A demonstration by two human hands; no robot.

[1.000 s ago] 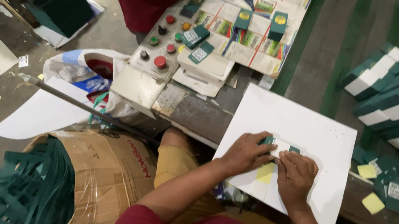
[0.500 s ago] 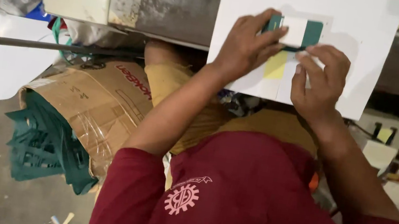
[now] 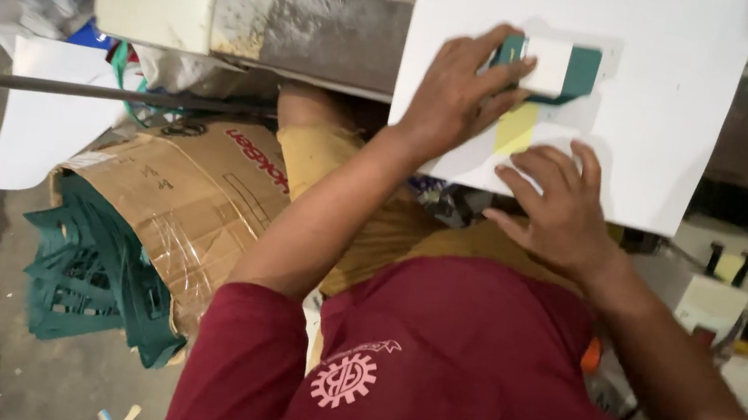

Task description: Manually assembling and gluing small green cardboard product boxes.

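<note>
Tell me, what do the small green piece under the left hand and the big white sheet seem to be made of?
Green piece: probably matte card, flat with crisp edges and a white panel. White sheet: likely stiff paperboard, lying flat past the bench edge without drooping.

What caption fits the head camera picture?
Left hand presses a green and white card piece on a white sheet; right hand rests beside.

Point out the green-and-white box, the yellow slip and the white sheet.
Green-and-white box [image 3: 561, 71], head view, on its white band.
Yellow slip [image 3: 514, 128], head view, on its middle.
White sheet [image 3: 667, 134], head view, on a bare part right of the box.
</note>
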